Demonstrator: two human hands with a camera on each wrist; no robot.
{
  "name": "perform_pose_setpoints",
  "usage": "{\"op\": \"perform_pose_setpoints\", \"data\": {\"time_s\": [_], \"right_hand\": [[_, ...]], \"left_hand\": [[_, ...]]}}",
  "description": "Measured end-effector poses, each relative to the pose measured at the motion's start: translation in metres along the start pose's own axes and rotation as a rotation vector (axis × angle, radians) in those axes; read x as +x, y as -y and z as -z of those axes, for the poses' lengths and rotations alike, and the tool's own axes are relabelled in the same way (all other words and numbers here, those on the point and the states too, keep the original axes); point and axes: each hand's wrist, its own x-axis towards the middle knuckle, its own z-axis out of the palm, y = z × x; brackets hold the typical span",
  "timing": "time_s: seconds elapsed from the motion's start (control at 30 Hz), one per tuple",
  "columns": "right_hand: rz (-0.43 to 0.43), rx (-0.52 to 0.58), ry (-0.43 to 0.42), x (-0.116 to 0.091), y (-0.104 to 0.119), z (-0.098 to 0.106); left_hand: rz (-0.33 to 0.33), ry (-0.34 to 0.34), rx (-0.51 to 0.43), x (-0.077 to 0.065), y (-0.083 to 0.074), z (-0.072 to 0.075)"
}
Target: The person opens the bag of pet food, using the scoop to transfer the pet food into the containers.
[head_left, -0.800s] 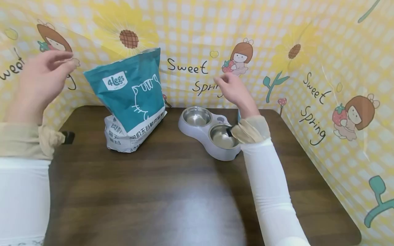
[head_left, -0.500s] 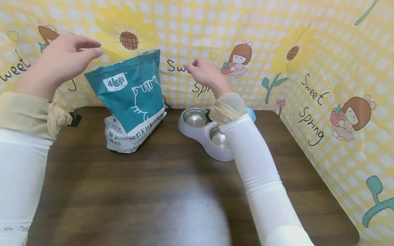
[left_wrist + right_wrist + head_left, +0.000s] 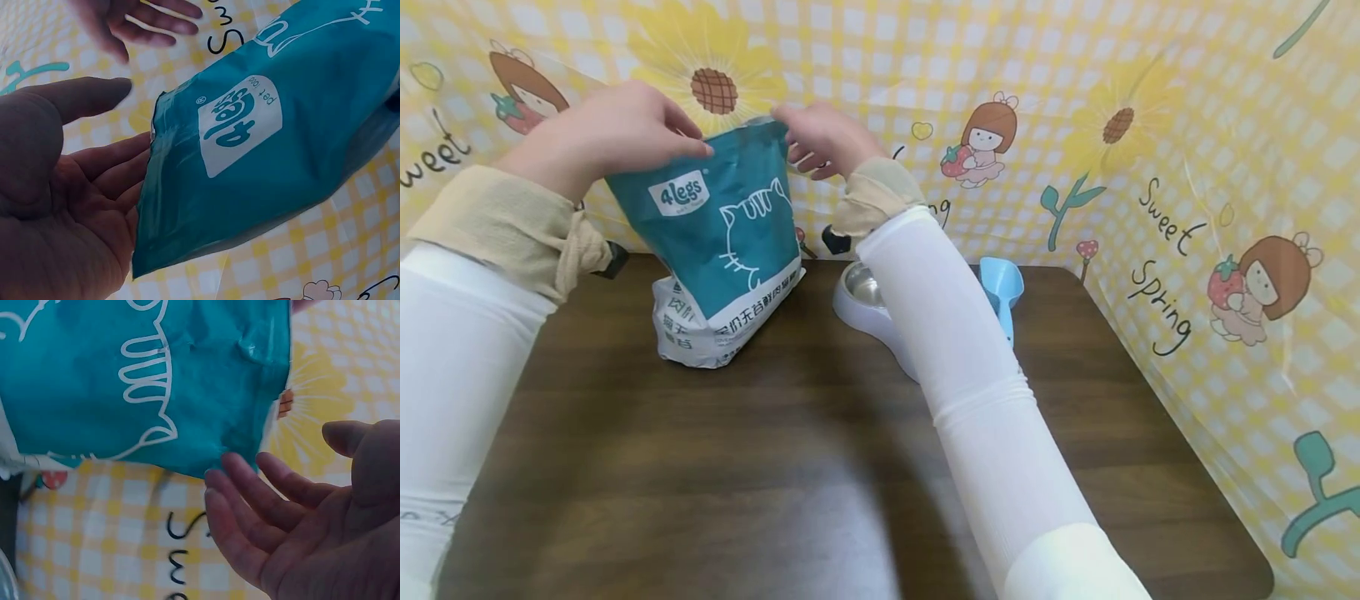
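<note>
A teal and white pet food bag stands at the left of the table, its top leaning back. My left hand is at the left part of its top edge. In the left wrist view, the fingers reach behind the bag's edge while the thumb stays apart from it. At the top right corner is my right hand. The right wrist view has its fingertips at that corner, with the thumb away from the bag; whether they touch it is hard to tell.
Right of the bag sits a pale double pet bowl with steel dishes, partly hidden by my right forearm. A light blue scoop lies beyond that forearm on the dark wooden table. Printed yellow checked cloth surrounds the table.
Both hands have come to the top of the bag: the left moved rightward, the right moved leftward from above the bowl. The blue scoop has come into fuller view. The bag has hardly moved.
</note>
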Motion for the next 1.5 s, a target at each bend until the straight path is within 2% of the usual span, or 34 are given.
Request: {"op": "perform_pose_setpoints", "data": {"time_s": [0.13,0.27,0.57,0.97,1.13,1.37,1.5], "right_hand": [[-0.072,0.157,0.049,0.011,0.004,-0.004],[-0.123,0.225,0.056,0.017,0.006,-0.007],[-0.155,0.238,0.020,0.023,0.009,-0.014],[-0.210,0.246,0.031,0.022,0.008,-0.018],[-0.231,0.288,0.067,0.022,0.004,-0.017],[-0.234,0.410,0.115,0.020,-0.005,-0.012],[-0.230,0.420,0.122,0.017,-0.009,-0.010]], "left_hand": [[-0.008,0.011,0.042,0.001,-0.004,-0.003],[0.005,0.027,0.025,0.003,-0.008,-0.006],[-0.007,-0.010,0.029,-0.001,-0.014,-0.006],[-0.011,-0.049,0.027,-0.008,-0.026,-0.013],[-0.016,-0.061,0.040,-0.011,-0.032,-0.016],[-0.032,-0.065,0.067,-0.014,-0.040,-0.019],[-0.055,-0.060,0.084,-0.014,-0.044,-0.020]]}}
